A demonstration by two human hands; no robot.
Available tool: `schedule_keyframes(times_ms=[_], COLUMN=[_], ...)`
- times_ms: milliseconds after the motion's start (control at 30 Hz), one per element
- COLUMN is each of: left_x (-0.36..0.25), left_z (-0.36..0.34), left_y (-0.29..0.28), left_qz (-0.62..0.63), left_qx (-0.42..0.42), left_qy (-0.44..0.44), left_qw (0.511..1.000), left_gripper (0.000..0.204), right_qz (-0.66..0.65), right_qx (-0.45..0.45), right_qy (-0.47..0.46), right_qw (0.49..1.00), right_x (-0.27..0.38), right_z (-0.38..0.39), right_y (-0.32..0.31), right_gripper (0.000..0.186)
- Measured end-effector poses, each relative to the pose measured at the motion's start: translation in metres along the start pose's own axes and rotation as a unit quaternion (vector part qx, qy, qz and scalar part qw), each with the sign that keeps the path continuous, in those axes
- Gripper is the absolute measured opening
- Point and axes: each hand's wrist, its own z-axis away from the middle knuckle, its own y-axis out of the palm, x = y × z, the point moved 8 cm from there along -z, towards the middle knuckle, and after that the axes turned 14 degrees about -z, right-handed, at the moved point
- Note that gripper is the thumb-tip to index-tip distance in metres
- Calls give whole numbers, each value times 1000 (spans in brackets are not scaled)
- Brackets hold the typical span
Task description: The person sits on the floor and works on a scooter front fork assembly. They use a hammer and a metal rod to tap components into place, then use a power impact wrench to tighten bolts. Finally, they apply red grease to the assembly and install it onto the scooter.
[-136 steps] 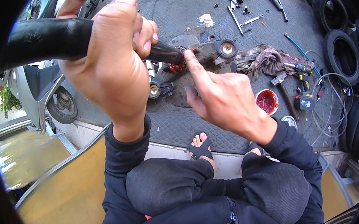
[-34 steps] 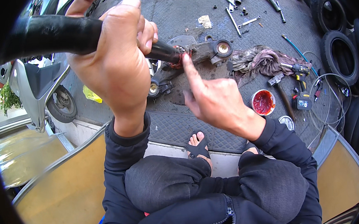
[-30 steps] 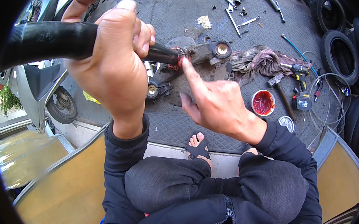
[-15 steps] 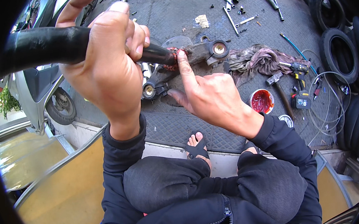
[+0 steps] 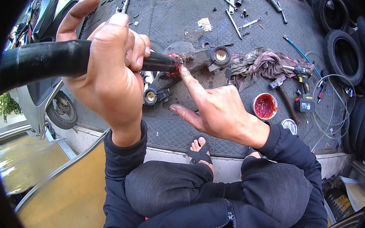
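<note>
My left hand (image 5: 112,72) is wrapped round a black steering stem (image 5: 157,62), its upper end running off to the left; the index finger sticks up away from it. At the stem's lower end is a ring of red grease (image 5: 174,69). Below it, the dirty fork clamp (image 5: 202,61) has a round brass-coloured socket at each end. My right hand (image 5: 223,108) has its index finger stretched out, the tip touching the greased ring, and its thumb held apart. A white tub (image 5: 256,112) of red grease stands to the right of that hand.
On the right lie a stained rag (image 5: 262,65), a hammer (image 5: 288,101), a cordless drill (image 5: 304,89), a clear hose (image 5: 335,121) and stacked tyres (image 5: 344,52). Spanners (image 5: 232,0) are scattered at the back. A scooter (image 5: 40,99) stands at left.
My right fingertip has slid from the far side of the greased ring to its near side, and the right hand has come a little nearer. My left hand keeps its grip on the stem.
</note>
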Motion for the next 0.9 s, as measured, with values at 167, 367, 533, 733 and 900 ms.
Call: schedule_keyframes(times_ms=[167,367,533,733,900], left_x=[1,0,1,-1,0], left_z=[1,-1,0,0,0], left_y=[0,-1,-1,0,2], left_qz=[-13,-5,-10,-16,-11], left_qx=[-2,-1,-4,-6,-1], left_qy=[0,6,6,11,9], left_qw=[1000,1000,1000,1000,1000], left_gripper=[38,37,37,38,37], right_qz=[-15,-19,-50,35,153], right_qx=[-36,18,-5,2,95], right_qy=[0,23,9,19,39], right_qw=[999,999,999,999,983], right_x=[-4,-8,-8,-1,6], right_z=[-3,4,2,0,-3], right_y=[-6,2,-1,-9,-4], right_gripper=[96,98,97,96,96])
